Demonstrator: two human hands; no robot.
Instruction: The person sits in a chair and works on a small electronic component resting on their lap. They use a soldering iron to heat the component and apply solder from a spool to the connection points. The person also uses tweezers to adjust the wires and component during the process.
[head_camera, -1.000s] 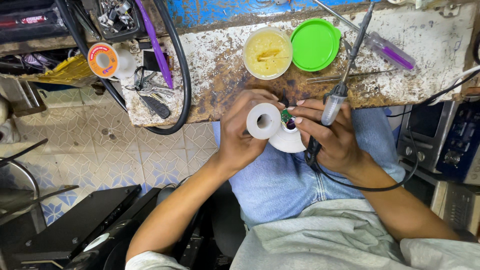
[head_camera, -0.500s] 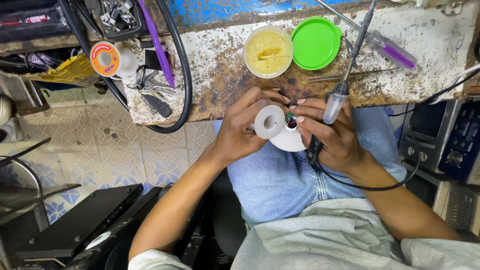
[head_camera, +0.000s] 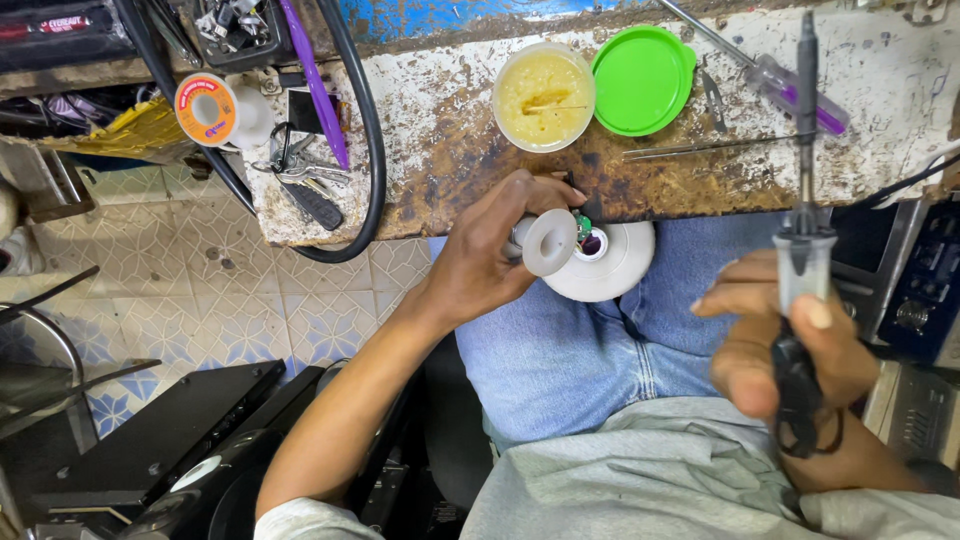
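Left hand (head_camera: 480, 262) curled around a white bulb housing (head_camera: 600, 262) held over the blue-jeaned lap at centre frame, fingers clamped on its narrow neck and base cap (head_camera: 548, 242); small green circuit part (head_camera: 582, 228) visible in the open centre of the housing. Right hand (head_camera: 790, 365) at 4 o'clock from the housing, well apart from it, fingers wrapped tight on the handle of a soldering iron (head_camera: 803, 180), tip pointing toward 12 o'clock; slightly blurred. At 12 o'clock from the housing, on the worn workbench (head_camera: 440, 130): open tub of yellow flux (head_camera: 543, 96), green lid (head_camera: 642, 80) just beside it at 3 o'clock; purple-handled screwdriver (head_camera: 790, 88) and tweezers (head_camera: 700, 150) farther toward 2 o'clock. At 10 o'clock, orange solder spool (head_camera: 206, 110), bunch of keys (head_camera: 300, 180), looped black cable (head_camera: 365, 150). Patterned floor tiles (head_camera: 200, 290) at 9 o'clock.
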